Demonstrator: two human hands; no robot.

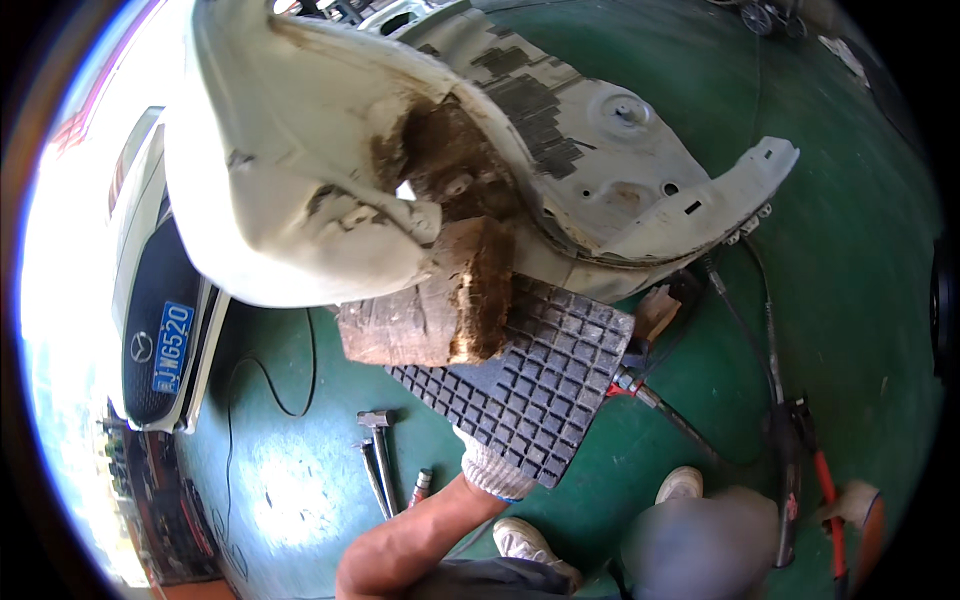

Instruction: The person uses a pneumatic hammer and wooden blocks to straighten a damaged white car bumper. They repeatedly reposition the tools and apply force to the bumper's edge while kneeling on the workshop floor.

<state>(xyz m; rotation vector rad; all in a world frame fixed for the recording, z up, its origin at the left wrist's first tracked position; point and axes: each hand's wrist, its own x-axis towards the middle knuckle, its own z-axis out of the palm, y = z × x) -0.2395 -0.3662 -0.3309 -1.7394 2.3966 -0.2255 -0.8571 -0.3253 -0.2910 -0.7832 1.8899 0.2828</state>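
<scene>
1. Where our gloved left hand (487, 467) reaches beneath it, a black pad (570, 380) with a raised grid of squares lies tilted below the bodywork; its fingers are hidden, so we cannot tell whether they grip.
2. Over the pad's upper left part, we see a squared wooden block (395, 325), its rough side brown and crumbly.
3. Above both curves a white metal panel (290, 190), creased and rust-brown in its hollow.
4. Beside a red lever (826, 480) is our pale-gloved right hand (852, 503), its grip unclear.
5. Steel-headed hammers (378, 450) lie on glossy green floor (335, 385).
</scene>
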